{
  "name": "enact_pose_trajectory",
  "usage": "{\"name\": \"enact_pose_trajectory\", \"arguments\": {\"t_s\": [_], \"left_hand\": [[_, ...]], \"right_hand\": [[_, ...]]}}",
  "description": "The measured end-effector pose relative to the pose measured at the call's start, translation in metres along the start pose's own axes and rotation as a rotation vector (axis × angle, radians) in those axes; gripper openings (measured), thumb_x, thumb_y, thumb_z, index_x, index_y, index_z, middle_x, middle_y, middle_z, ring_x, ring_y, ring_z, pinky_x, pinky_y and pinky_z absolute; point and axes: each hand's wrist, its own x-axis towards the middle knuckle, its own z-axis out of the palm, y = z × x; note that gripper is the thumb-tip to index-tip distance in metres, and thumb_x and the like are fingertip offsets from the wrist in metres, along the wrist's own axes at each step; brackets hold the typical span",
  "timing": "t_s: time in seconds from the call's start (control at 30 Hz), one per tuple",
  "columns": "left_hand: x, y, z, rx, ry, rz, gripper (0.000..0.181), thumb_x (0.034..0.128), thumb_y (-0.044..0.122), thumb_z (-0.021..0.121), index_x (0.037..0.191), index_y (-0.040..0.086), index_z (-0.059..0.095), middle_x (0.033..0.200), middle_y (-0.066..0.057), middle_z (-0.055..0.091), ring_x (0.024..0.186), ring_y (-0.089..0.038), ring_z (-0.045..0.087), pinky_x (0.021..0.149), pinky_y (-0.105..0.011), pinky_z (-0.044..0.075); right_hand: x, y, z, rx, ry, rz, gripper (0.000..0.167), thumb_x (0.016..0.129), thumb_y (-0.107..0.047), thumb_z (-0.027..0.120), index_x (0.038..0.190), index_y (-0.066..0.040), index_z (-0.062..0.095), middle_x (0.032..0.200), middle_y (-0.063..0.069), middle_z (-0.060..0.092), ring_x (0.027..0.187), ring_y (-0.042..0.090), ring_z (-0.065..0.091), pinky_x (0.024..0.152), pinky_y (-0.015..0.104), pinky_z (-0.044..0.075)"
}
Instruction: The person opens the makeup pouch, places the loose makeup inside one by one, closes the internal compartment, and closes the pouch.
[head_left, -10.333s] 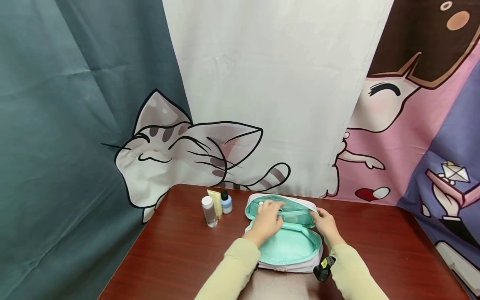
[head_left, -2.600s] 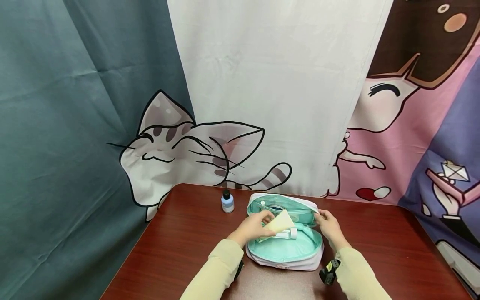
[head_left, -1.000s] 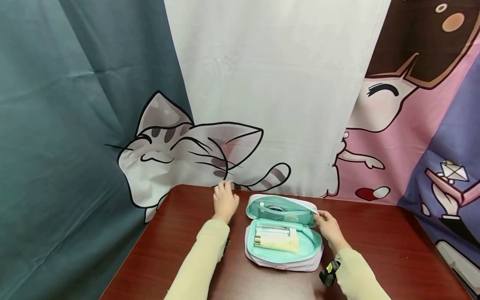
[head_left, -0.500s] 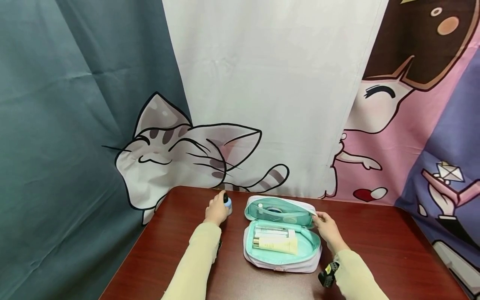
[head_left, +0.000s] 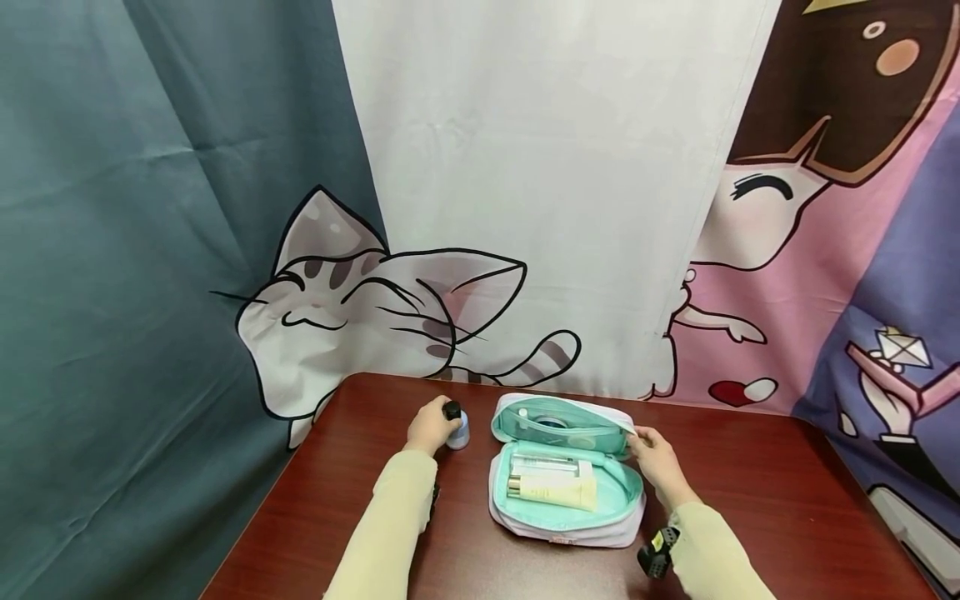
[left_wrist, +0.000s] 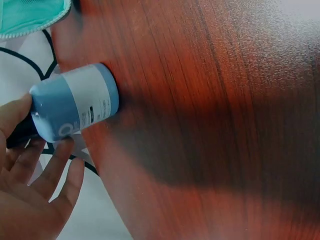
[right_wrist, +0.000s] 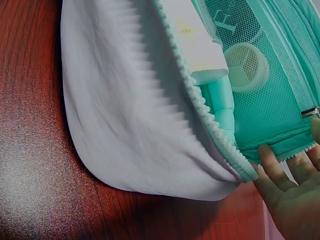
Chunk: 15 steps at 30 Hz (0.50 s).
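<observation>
My left hand (head_left: 430, 427) grips a small blue bottle (left_wrist: 75, 100) by its black cap and shoulder, left of the bag. In the left wrist view the bottle's base is at or just above the table; I cannot tell which. A zippered toiletry bag (head_left: 630, 521), white outside and mint green inside, lies unzipped with its lid back. My right hand (head_left: 652, 458) pinches the right rim of that lid, near a zipper pull (right_wrist: 311, 112). Inside the bag lie a pale yellow tube (head_left: 558, 492) and a clear bottle (head_left: 543, 465) with a white cap.
The lid's mesh pocket (right_wrist: 255, 112) holds a round pale item (right_wrist: 246, 67) and other small things. Under everything is a reddish-brown wooden table (head_left: 337, 500). A printed curtain (head_left: 562, 208) hangs behind its far edge.
The clear bottle and yellow tube went from the table into the bag. My left hand left the bag, reached the blue bottle and took hold of it. My right hand stays on the lid.
</observation>
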Motion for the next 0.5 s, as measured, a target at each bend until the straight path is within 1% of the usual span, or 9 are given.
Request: {"name": "enact_pose_trajectory", "arguments": {"t_s": [0.07,0.17,0.27,0.37,0.43,0.5], "left_hand": [[-0.002,-0.004,0.000,-0.043,0.017,0.010,0.037,0.0796,0.024,0.073,0.112,0.013,0.060,0.109,-0.012,0.062,0.097,-0.029,0.060,0.076,-0.046,0.048],[-0.004,-0.009,0.001,-0.101,0.045,0.043,0.035,0.0775,0.022,0.076,0.107,0.010,0.062,0.105,-0.011,0.062,0.092,-0.027,0.059,0.074,-0.044,0.049],[-0.005,-0.012,0.004,-0.198,0.046,0.084,0.030,0.0758,0.018,0.077,0.100,0.008,0.063,0.104,-0.011,0.057,0.089,-0.026,0.055,0.075,-0.041,0.048],[-0.005,-0.013,0.006,-0.292,0.010,0.140,0.027,0.0745,0.016,0.078,0.093,0.008,0.061,0.106,-0.011,0.053,0.092,-0.025,0.050,0.078,-0.040,0.045],[-0.006,-0.012,0.007,-0.350,-0.021,0.157,0.027,0.0742,0.017,0.078,0.090,0.009,0.058,0.104,-0.010,0.054,0.092,-0.025,0.050,0.076,-0.039,0.045],[-0.007,-0.010,0.007,-0.410,-0.047,0.161,0.028,0.0739,0.017,0.078,0.088,0.009,0.055,0.100,-0.009,0.055,0.089,-0.024,0.051,0.072,-0.037,0.046]], "right_hand": [[0.000,0.000,0.001,0.002,0.001,0.004,0.040,0.100,-0.021,0.040,0.129,0.007,0.039,0.121,0.030,0.048,0.111,0.043,0.048,0.093,0.051,0.038],[0.000,0.000,0.001,0.005,-0.002,0.006,0.040,0.100,-0.020,0.040,0.128,0.007,0.040,0.122,0.030,0.048,0.111,0.043,0.048,0.093,0.051,0.038],[0.000,-0.001,0.001,0.014,-0.008,0.006,0.040,0.100,-0.020,0.040,0.129,0.008,0.039,0.121,0.031,0.048,0.111,0.043,0.047,0.094,0.051,0.037],[0.000,-0.001,0.001,0.020,-0.007,0.006,0.042,0.100,-0.022,0.040,0.129,0.008,0.037,0.121,0.032,0.047,0.112,0.044,0.047,0.095,0.052,0.037],[0.000,-0.001,0.001,0.025,-0.003,0.008,0.042,0.100,-0.022,0.040,0.130,0.008,0.037,0.121,0.032,0.047,0.112,0.044,0.047,0.095,0.052,0.037],[0.000,-0.001,0.001,0.023,0.000,0.004,0.041,0.100,-0.021,0.040,0.129,0.008,0.038,0.120,0.032,0.047,0.111,0.044,0.047,0.094,0.051,0.037]]}}
